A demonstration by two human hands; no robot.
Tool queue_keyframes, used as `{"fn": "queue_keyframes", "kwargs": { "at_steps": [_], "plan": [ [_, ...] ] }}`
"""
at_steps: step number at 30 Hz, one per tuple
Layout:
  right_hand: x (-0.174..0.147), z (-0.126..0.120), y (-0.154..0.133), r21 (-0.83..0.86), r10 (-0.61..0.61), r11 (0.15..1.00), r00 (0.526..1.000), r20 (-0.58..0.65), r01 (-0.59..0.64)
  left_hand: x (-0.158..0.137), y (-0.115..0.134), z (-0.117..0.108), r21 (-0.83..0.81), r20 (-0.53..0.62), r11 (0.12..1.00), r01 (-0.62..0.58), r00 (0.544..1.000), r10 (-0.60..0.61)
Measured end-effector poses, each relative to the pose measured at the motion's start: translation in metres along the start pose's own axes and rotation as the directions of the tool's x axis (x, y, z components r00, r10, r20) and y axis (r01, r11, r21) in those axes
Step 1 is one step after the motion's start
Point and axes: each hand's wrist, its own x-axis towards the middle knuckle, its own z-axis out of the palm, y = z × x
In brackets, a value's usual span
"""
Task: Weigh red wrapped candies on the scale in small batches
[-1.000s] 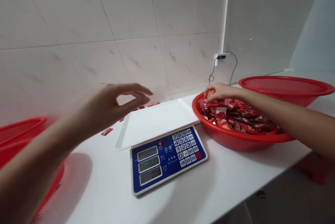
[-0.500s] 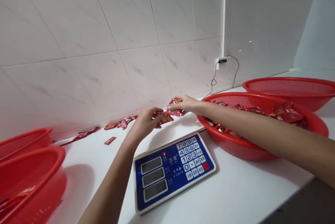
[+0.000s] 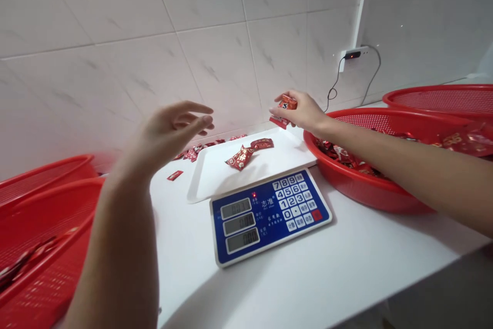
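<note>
My right hand [image 3: 302, 111] is closed around small red wrapped candies [image 3: 283, 112], held above the far right side of the white scale tray [image 3: 206, 175]. On that tray lie two red candy packets [image 3: 242, 157], touching or nearly so. My left hand [image 3: 173, 129] is raised to the left of the tray, fingers stretched out and apart, with nothing in it. In front of the tray is the scale's blue panel [image 3: 269, 216] with its number keys and three displays; the top one shows faint digits.
A red basket [image 3: 346, 190] of wrapped candies stands right of the scale, another red basket [image 3: 435, 98] behind it. Two more red baskets [image 3: 46, 247] are at the left. Loose packets [image 3: 192, 153] lie along the wall, and a single packet [image 3: 175, 175] nearer. A cable [image 3: 339, 75] hangs from a socket.
My left hand has let go of a red packet, which now lies on the tray, and has moved left and up. My right hand has lifted away rightward, still holding candies. The view has shifted.
</note>
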Motion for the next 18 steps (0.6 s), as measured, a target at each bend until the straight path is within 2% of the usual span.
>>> {"fn": "queue_keyframes", "kwargs": {
  "at_steps": [5, 7, 9, 10, 12, 14, 16, 18],
  "plan": [
    [-0.013, 0.011, -0.009, 0.147, 0.061, 0.986, 0.989, 0.133, -0.081, -0.006, 0.005, 0.000, -0.127, -0.090, 0.988, -0.089, 0.993, 0.078],
    [-0.018, 0.018, -0.015, 0.249, 0.078, 0.960, 0.980, 0.185, -0.124, -0.006, 0.011, 0.011, -0.173, -0.061, 0.981, -0.083, 0.995, 0.073],
    [-0.022, 0.025, -0.021, 0.363, 0.081, 0.916, 0.964, 0.252, -0.172, -0.006, 0.017, 0.027, -0.126, -0.017, 0.978, -0.168, 0.986, 0.167],
    [-0.023, 0.028, -0.023, 0.409, 0.083, 0.891, 0.956, 0.282, -0.197, -0.006, 0.020, 0.035, -0.065, -0.001, 0.964, -0.259, 0.966, 0.260],
    [-0.025, 0.031, -0.026, 0.456, 0.096, 0.856, 0.942, 0.322, -0.244, -0.007, 0.025, 0.049, 0.081, 0.027, 0.887, -0.455, 0.891, 0.454],
    [-0.026, 0.031, -0.027, 0.436, 0.116, 0.854, 0.922, 0.370, -0.283, -0.007, 0.027, 0.058, 0.185, 0.047, 0.813, -0.552, 0.832, 0.554],
    [-0.025, 0.028, -0.024, 0.381, 0.119, 0.869, 0.880, 0.459, -0.316, -0.005, 0.025, 0.062, 0.180, 0.004, 0.834, -0.521, 0.849, 0.529],
    [-0.025, 0.024, -0.021, 0.335, 0.088, 0.889, 0.836, 0.542, -0.311, -0.001, 0.018, 0.062, 0.056, -0.055, 0.913, -0.405, 0.911, 0.408]
  ]
}}
